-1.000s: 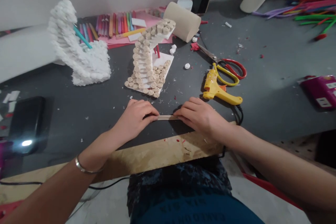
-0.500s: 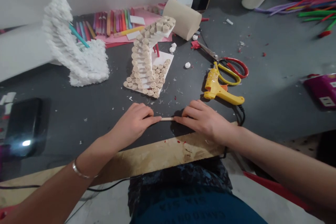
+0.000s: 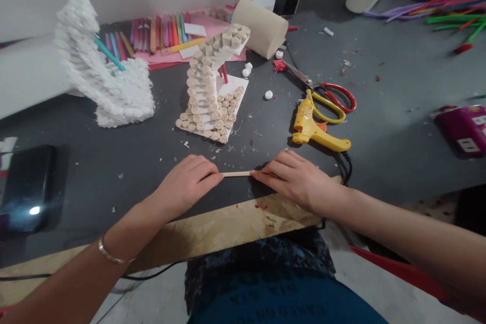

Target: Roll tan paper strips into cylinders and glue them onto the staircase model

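A thin rolled paper stick (image 3: 236, 174) lies flat on the dark table (image 3: 152, 152) near its front edge. My left hand (image 3: 188, 185) presses on its left end with fingers laid flat. My right hand (image 3: 294, 177) presses on its right end the same way. Only the short middle stretch of the stick shows between the fingertips. Just beyond the hands stands a beige staircase model of paper rolls (image 3: 214, 86) on a white card.
A white fluffy staircase model (image 3: 100, 68) stands at the left. A yellow glue gun (image 3: 315, 129) and red-handled scissors (image 3: 326, 93) lie at the right. Coloured paper sticks (image 3: 159, 33), a beige paper roll (image 3: 260, 28), a black device (image 3: 26, 187) and a purple box (image 3: 461, 129) surround them.
Both hands have slid slightly toward me and apart along the stick, so a little more of it shows between the fingertips.
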